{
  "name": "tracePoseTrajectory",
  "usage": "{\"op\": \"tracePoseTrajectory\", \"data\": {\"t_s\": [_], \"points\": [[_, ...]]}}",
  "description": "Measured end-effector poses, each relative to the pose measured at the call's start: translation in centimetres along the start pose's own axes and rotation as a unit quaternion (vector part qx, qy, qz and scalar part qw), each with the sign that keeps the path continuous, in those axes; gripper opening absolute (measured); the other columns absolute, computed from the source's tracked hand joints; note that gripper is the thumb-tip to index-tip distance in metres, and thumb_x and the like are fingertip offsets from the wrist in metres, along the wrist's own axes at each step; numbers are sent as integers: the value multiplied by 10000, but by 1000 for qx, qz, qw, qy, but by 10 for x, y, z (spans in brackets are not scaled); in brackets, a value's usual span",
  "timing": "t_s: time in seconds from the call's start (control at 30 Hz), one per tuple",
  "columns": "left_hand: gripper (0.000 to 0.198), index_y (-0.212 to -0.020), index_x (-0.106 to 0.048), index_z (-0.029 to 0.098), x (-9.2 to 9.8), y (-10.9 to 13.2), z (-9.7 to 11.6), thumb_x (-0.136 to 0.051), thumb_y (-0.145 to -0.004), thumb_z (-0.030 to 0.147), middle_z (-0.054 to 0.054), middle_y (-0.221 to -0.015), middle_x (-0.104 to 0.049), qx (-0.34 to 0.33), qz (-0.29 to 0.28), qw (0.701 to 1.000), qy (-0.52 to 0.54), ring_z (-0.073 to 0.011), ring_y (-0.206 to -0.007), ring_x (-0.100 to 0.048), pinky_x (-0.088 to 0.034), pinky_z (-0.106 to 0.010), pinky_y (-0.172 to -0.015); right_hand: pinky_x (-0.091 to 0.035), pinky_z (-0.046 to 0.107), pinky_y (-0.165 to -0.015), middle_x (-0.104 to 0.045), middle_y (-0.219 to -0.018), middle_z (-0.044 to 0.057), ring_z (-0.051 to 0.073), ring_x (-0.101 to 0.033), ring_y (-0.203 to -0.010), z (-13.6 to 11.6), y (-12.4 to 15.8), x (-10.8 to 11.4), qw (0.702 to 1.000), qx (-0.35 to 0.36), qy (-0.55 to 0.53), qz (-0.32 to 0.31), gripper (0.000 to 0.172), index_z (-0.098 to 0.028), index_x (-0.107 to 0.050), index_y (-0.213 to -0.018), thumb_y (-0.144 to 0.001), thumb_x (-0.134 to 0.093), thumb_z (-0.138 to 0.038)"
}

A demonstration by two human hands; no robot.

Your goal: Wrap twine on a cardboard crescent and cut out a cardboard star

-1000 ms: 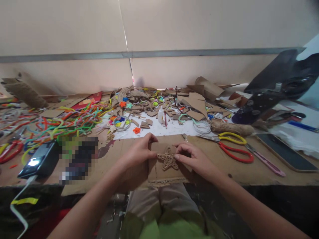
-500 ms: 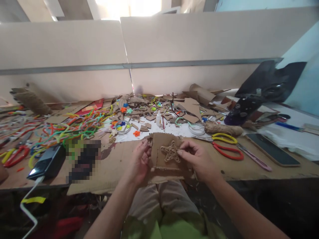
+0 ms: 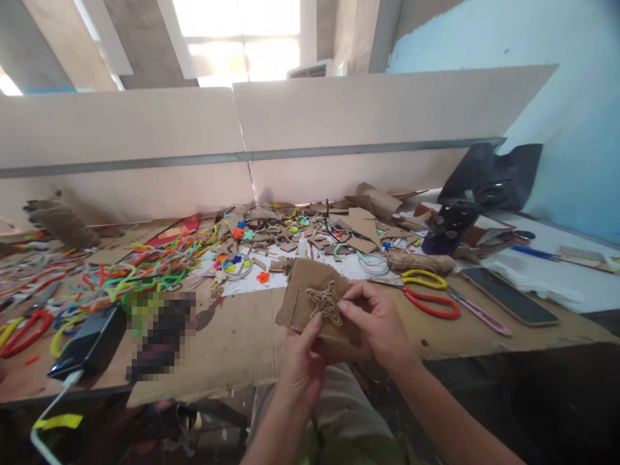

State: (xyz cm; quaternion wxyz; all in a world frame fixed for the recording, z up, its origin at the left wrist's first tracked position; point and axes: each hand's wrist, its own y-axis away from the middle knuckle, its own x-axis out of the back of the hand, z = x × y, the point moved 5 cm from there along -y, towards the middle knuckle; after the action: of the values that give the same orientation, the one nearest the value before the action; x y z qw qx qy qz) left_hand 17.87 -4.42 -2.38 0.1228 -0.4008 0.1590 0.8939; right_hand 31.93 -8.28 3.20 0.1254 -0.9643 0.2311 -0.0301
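In front of my lap I hold a folded piece of brown cardboard (image 3: 296,289) just past the table's near edge. On its face lies a star of twine (image 3: 325,302), loosely looped. My left hand (image 3: 304,361) grips the cardboard from below, its thumb lying at the star's lower left point. From the right, my right hand (image 3: 378,323) pinches at the star's right side with thumb and forefinger, its other fingers curled by the cardboard's edge. Whether the star is stuck to the cardboard, I cannot tell.
Scissors (image 3: 430,305), a pink utility knife (image 3: 484,315) and a phone (image 3: 508,297) lie on the right. Behind my hands stands a small white bottle (image 3: 302,247) among cardboard scraps. Coloured pipe cleaners (image 3: 159,278) and a black power bank (image 3: 90,339) are on the left.
My left hand has moved from the cardboard's left edge to below it, thumb now at the star. The cardboard has tilted, and my head view has risen.
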Motion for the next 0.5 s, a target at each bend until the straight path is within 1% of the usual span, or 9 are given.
{"op": "tracePoseTrajectory", "data": {"t_s": [0.07, 0.17, 0.23, 0.27, 0.3, 0.33, 0.37, 0.4, 0.5], "points": [[635, -1176, -740, 244, -5, 1, -5, -964, -588, 325, -61, -1192, -795, -7, 11, 1000, -16, -279, -1192, -705, -560, -357, -1003, -390, 310, -653, -514, -705, -18, 181, -463, -681, -3, 2, -2, 1000, 18, 14, 10, 213, -239, -572, -681, -754, -735, -353], [647, -1188, -737, 233, -9, -1, -6, -960, -585, 304, -67, -1170, -800, -26, 26, 998, -43, -290, -1124, -735, -583, -376, -963, -413, 328, -703, -525, -711, -8, 196, -489, -721, -4, 4, -2, 997, 49, 47, 29, 204, -239, -574, -671, -761, -727, -341], [654, -1200, -732, 232, -9, -2, -5, -953, -589, 301, -64, -1141, -807, -34, 38, 997, -52, -291, -1101, -744, -591, -379, -946, -442, 341, -752, -578, -770, 9, 213, -540, -780, -3, 5, -1, 997, 48, 47, 29, 203, -238, -586, -708, -754, -755, -341], [659, -1206, -729, 231, -8, -3, -5, -950, -589, 299, -63, -1126, -811, -35, 46, 997, -52, -291, -1097, -746, -591, -378, -944, -463, 348, -778, -630, -865, 26, 224, -577, -832, -1, 5, 1, 999, 35, 26, 25, 225, -239, -586, -752, -742, -782, -349], [661, -1212, -727, 228, -8, -3, -5, -945, -591, 297, -64, -1117, -813, -36, 54, 997, -50, -291, -1095, -747, -591, -379, -944, -485, 357, -801, -668, -1004, 43, 235, -609, -891, 1, 4, 3, 1000, 15, -9, 22, 276, -243, -578, -810, -728, -812, -365], [661, -1213, -727, 224, -7, -2, -5, -941, -592, 294, -68, -1114, -814, -38, 61, 996, -47, -291, -1093, -749, -592, -379, -941, -504, 367, -819, -670, -1151, 54, 244, -630, -945, 3, 3, 5, 999, -6, -47, 19, 343, -252, -569, -875, -713, -840, -388], [655, -1210, -728, 219, -7, -2, -4, -936, -593, 287, -73, -1118, -814, -41, 66, 996, -43, -291, -1086, -751, -593, -379, -937, -520, 376, -828, -650, -1257, 58, 249, -641, -980, 4, 2, 7, 996, -26, -79, 15, 408, -262, -561, -937, -703, -861, -412], [644, -1202, -732, 213, -6, -1, -4, -932, -593, 279, -79, -1125, -813, -45, 70, 996, -39, -290, -1075, -754, -594, -378, -930, -529, 380, -832, -640, -1291, 57, 248, -647, -993, 6, 0, 9, 994, -43, -99, 9, 455, -269, -563, -989, -701, -874, -433], [600, -1155, -752, 193, -7, 0, -3, -925, -582, 242, -89, -1126, -814, -52, 69, 996, -38, -283, -1047, -762, -597, -358, -907, -527, 372, -879, -691, -1131, 43, 247, -646, -1026, 9, -5, 8, 992, -67, -104, -38, 487, -254, -632, -1069, -705, -899, -434]]}}
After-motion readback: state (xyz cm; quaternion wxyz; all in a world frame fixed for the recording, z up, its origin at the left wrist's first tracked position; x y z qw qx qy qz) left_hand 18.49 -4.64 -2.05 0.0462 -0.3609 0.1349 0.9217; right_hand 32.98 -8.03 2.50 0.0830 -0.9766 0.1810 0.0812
